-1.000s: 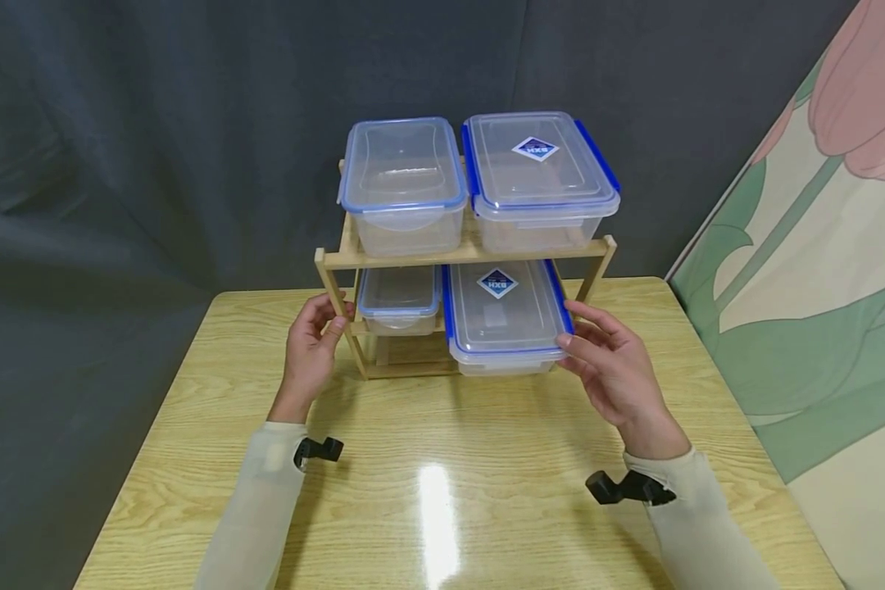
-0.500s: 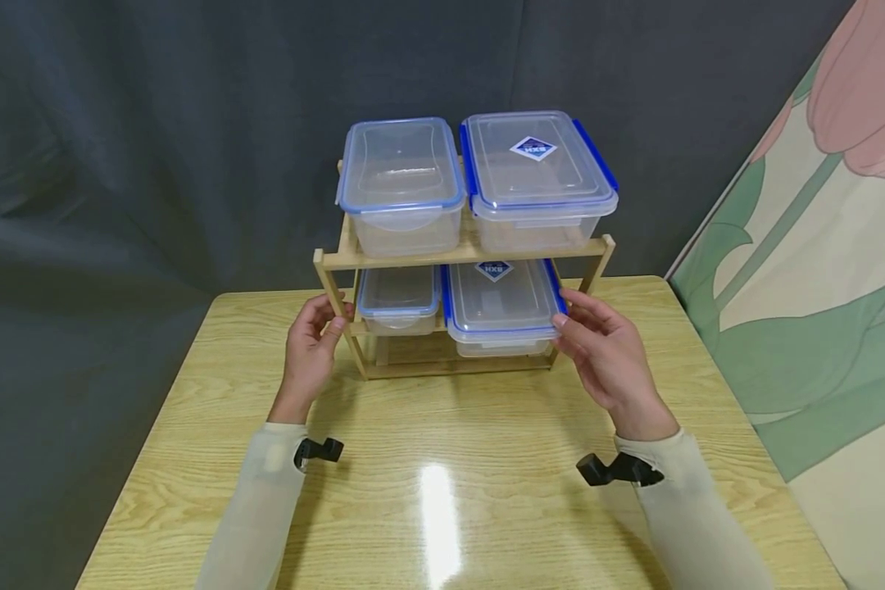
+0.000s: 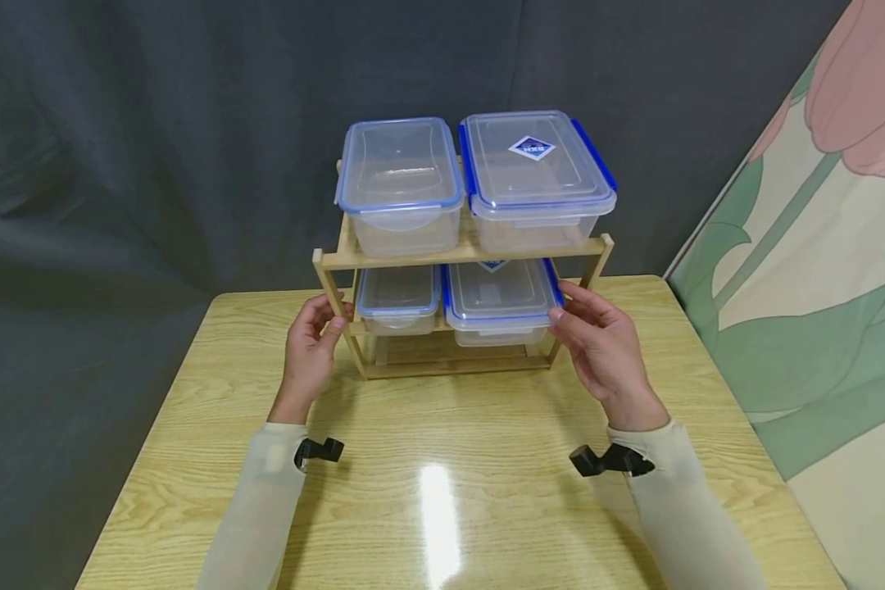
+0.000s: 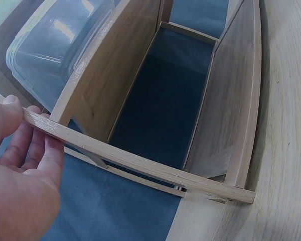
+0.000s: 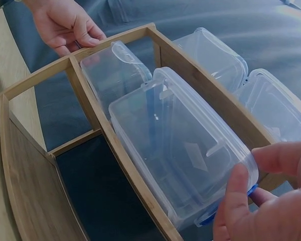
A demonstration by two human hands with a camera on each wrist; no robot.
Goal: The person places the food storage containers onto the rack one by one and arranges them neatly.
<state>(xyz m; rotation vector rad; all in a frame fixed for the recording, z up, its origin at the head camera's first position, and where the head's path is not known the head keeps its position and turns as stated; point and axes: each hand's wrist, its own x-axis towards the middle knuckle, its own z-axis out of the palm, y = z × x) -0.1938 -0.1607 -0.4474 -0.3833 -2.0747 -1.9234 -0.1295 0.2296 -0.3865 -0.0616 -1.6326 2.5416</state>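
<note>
A two-tier wooden rack (image 3: 413,260) stands on the table. My left hand (image 3: 306,348) grips its left front leg, thumb in front and fingers behind; the left wrist view shows the hand (image 4: 27,170) around that wooden post (image 4: 130,159). On the middle shelf sits a clear lidded food container (image 3: 501,299) with dark blue clips, its front end jutting a little past the rail. My right hand (image 3: 608,352) pinches this container's right front corner, and in the right wrist view thumb and fingers bracket the corner of the container (image 5: 175,145). The rack's upper shelf hides its back.
Left of it on that shelf is a smaller container (image 3: 398,301) with a light blue rim. Two larger lidded containers (image 3: 404,176) stand side by side on top. A dark curtain (image 3: 265,123) hangs behind the table (image 3: 369,492), and a floral panel (image 3: 819,328) stands right.
My right hand has pushed the blue-clipped container back into the rack, so its label has slid mostly under the upper shelf. My left hand has stayed on the rack leg.
</note>
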